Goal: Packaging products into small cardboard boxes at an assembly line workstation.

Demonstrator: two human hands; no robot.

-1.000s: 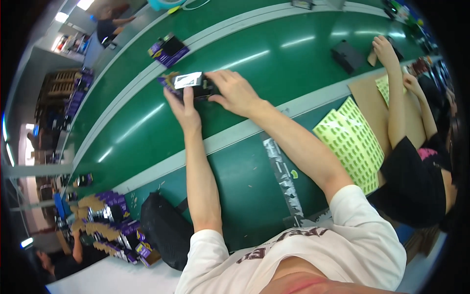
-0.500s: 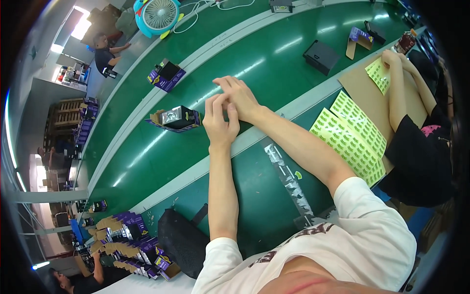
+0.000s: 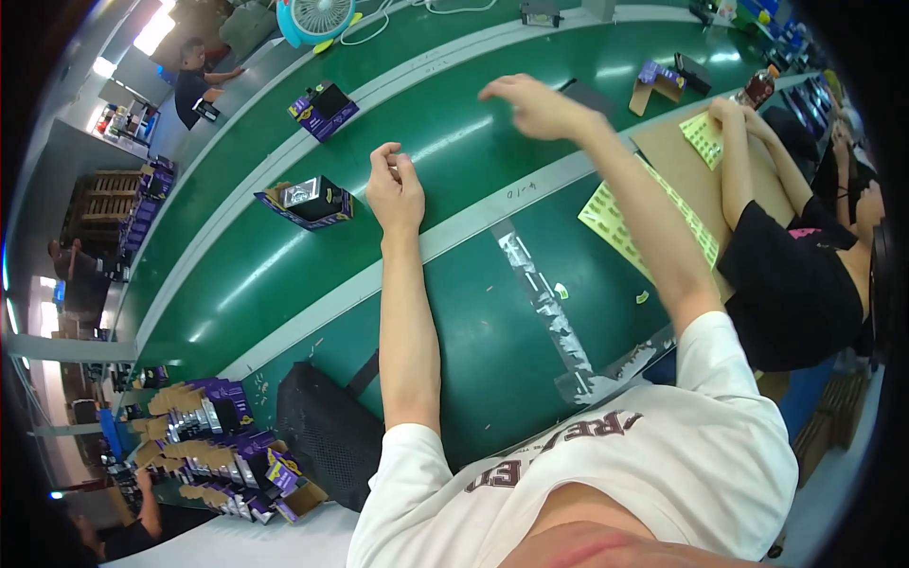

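My left hand (image 3: 396, 194) is over the green belt, its fingers loosely curled and the thumb apart, with nothing seen in it. Left of it stands a purple open carton (image 3: 327, 219) with a black item (image 3: 315, 195) that has a silver front. Higher and to the right, my right hand (image 3: 547, 107) hangs above the belt with fingers stretched out leftward, slightly blurred, holding nothing visible. Behind it lies a black box (image 3: 589, 97), partly hidden. My right forearm crosses over yellow-green label sheets (image 3: 606, 222). Two loose labels (image 3: 561, 292) lie on the green table.
Another purple carton (image 3: 323, 112) sits farther up the belt, beneath a blue fan (image 3: 322, 21). At right, a co-worker's hands hold a label sheet (image 3: 702, 139) over cardboard (image 3: 668, 142). A black bag (image 3: 327, 426) and stacked cartons (image 3: 213, 445) are at lower left.
My hands were together over the belt; they have parted. The right one has moved up and right, the left slightly left. The cartons appear shifted left as the view turned.
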